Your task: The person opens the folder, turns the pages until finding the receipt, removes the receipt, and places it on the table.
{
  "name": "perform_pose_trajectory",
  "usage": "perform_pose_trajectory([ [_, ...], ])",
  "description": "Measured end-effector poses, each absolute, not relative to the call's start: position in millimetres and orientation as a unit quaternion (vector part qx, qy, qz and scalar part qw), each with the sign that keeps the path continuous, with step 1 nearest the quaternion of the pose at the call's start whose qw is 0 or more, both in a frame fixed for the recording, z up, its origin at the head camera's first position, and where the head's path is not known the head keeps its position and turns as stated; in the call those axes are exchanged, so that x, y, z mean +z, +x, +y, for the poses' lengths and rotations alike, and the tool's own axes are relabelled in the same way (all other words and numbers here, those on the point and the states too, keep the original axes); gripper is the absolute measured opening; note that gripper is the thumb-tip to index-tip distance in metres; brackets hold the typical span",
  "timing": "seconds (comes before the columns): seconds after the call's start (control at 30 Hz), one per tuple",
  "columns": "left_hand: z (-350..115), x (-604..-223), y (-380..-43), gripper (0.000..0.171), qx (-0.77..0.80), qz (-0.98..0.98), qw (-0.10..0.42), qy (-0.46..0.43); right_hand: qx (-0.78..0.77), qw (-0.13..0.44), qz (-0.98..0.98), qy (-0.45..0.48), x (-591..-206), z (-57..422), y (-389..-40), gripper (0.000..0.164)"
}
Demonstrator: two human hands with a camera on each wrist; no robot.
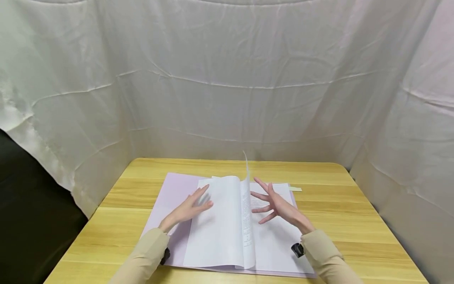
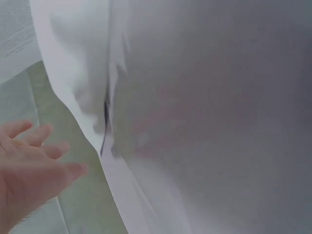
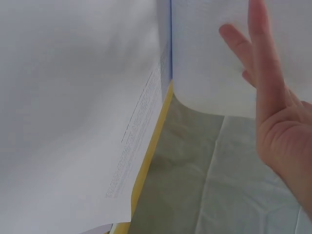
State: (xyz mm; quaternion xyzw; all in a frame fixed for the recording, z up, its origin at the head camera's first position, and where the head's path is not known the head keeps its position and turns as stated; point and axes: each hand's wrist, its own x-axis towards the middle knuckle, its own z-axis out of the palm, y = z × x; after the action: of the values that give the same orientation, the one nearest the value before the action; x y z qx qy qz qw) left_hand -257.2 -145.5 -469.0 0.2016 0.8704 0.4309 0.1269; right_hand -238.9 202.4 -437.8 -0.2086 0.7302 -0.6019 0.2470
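Lilac folder (image 1: 173, 193), open on its papers (image 1: 274, 246), midway between left and right edges of wood-grain surface (image 1: 340, 213); pale cloth (image 1: 227, 114) around.
Left hand (image 1: 187, 209): grip spread over turned pages (image 1: 216, 228), contact unclear. Right hand (image 1: 278, 203): grip fanned wide beside standing sheet (image 1: 250, 248). Printed lines (image 1: 245, 219) too small to read.

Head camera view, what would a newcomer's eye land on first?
Probably the curling page that stands up near the middle of the open lilac folder. Next, the hands on either side of it: the left hand over blank white paper, the right hand, fingers spread, over a partly printed sheet.
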Motion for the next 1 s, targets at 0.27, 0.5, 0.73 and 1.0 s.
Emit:
perform_pose_trajectory([
  [0.27, -133.8, -462.6, -260.5, 0.068, 0.521, 0.809, 0.146, 0.229, -0.581, 0.236, 0.751, -0.206, -441.5, 197.7, -239.9, 0.062],
  [0.5, -124.6, -457.2, -259.8, 0.072, 0.570, 0.787, 0.161, 0.173, -0.573, 0.231, 0.759, -0.206, -442.0, 194.3, -237.2, 0.059],
  [0.73, -119.1, -457.6, -263.5, 0.059, 0.620, 0.756, 0.154, 0.139, -0.567, 0.232, 0.763, -0.205, -442.6, 194.3, -235.6, 0.061],
  [1.0, -114.8, -458.8, -265.5, 0.058, 0.654, 0.746, 0.118, 0.054, -0.549, 0.220, 0.775, -0.223, -447.5, 200.9, -237.8, 0.062],
])
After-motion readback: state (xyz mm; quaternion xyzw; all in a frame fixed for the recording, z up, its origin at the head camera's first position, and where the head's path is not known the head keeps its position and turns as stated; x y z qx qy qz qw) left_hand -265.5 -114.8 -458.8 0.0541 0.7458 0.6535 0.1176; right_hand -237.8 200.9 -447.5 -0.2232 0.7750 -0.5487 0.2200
